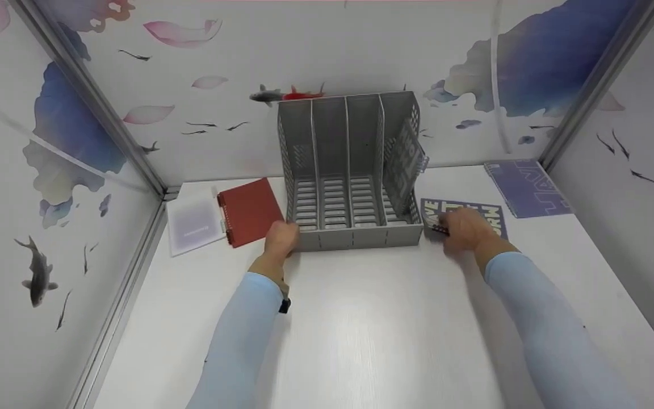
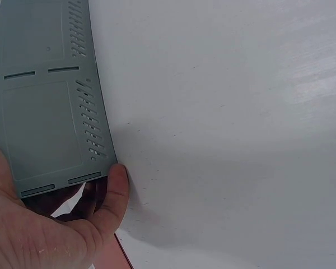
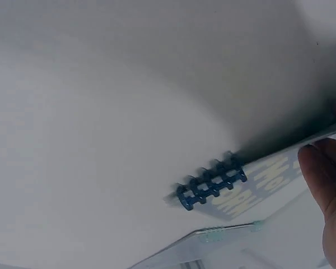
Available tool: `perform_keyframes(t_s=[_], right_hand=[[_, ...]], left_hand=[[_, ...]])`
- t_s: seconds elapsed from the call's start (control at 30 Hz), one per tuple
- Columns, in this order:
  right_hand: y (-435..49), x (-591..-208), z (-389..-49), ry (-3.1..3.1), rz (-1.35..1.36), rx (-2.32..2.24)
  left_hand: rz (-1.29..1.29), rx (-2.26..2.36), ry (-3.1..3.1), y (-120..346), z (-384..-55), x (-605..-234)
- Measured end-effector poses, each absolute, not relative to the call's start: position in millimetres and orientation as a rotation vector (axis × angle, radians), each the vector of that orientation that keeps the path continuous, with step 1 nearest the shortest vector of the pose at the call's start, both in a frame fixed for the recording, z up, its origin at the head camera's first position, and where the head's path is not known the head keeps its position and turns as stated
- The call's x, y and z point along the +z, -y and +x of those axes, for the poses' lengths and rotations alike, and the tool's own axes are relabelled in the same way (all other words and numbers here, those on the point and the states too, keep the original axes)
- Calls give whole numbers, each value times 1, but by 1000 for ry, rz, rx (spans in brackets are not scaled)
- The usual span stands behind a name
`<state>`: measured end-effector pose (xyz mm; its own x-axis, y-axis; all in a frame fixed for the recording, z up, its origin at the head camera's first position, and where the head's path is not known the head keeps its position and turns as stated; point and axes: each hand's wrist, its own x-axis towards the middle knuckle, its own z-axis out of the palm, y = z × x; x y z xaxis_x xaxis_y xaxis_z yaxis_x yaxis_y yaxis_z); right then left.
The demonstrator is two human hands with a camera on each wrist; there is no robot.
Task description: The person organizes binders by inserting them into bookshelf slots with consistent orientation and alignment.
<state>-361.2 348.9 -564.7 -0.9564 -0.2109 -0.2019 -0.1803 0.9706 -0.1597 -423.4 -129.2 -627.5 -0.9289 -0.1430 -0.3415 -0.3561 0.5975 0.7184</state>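
Observation:
A grey file organizer [image 1: 386, 236] with upright dividers stands near the back wall. My left hand [image 1: 283, 237] grips its front left corner, fingers and thumb around the edge of the wall [image 2: 42, 129] in the left wrist view. A grey-purple ring-bound notebook [image 1: 402, 167] leans in its rightmost slot. Right of the organizer, my right hand [image 1: 466, 229] pinches a purple notebook [image 1: 494, 215] with pale yellow letters by its edge. In the right wrist view, this notebook [image 3: 271, 175] is tilted, its dark blue binding rings [image 3: 213, 184] close to the table; part of the hand is cut off.
Left of the organizer lie a red ring-bound notebook [image 1: 250, 210] and a white notebook with a pale purple cover [image 1: 193, 224], side by side. Another purple notebook [image 1: 531, 190] lies at the back right. Printed panels [image 1: 361, 45] enclose the white table [image 1: 338, 329].

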Motion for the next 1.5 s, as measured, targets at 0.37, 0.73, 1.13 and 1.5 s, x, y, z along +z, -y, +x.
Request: perform_keyframes(t_s=[0.37,0.73,1.13,1.5], right_hand=[[-357,-574,-355,-2964,-168,-376],[-360,-558,-359,-2942,-279,-403],[-352,-534,-361,-2992,-434,-127],[-357,-517,-355,-3074,-476,-25]], left_hand=[[-487,1256,-2558,108,-365,-549],[-483,1263,-2555,114,-387,-573],[-491,1272,-2559,105,-366,-548],[-470,1282,-2550,119,-401,-595]])
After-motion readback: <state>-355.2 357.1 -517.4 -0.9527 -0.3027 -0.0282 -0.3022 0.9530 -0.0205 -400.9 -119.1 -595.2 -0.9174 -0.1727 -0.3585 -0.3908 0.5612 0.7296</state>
